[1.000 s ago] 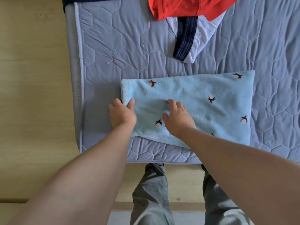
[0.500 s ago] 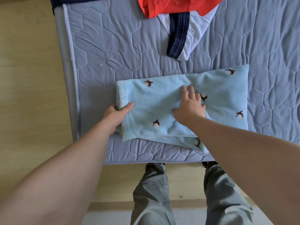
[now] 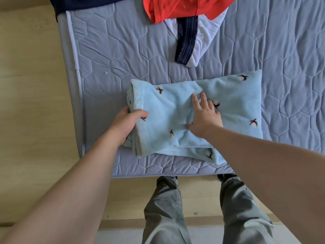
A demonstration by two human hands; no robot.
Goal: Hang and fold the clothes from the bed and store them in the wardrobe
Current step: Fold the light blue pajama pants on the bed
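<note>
The folded light-blue fleece [image 3: 232,106] sits near the bed [image 3: 109,55] edge. The left hand [image 3: 125,123] grips its left end, thumb on top; the right hand [image 3: 204,118] presses flat in its middle.

**Where things lie on the bed**

The bed [image 3: 109,55] fills the middle and upper right of the frame. The floor [image 3: 29,103] runs down the left side and below the bed's near edge. A folded blanket [image 3: 237,103] lies on the bed in the centre, close to that near edge. The left hand [image 3: 126,122] holds the blanket's left end, thumb on top. The right hand [image 3: 204,118] lies flat on its middle. Above the blanket and apart from it lie shorts [image 3: 198,46], with a shirt [image 3: 182,7] over their upper part at the top edge. Another cloth [image 3: 79,2] covers the bed's upper left corner. Two legs [image 3: 163,208] stand at the bottom.
</note>
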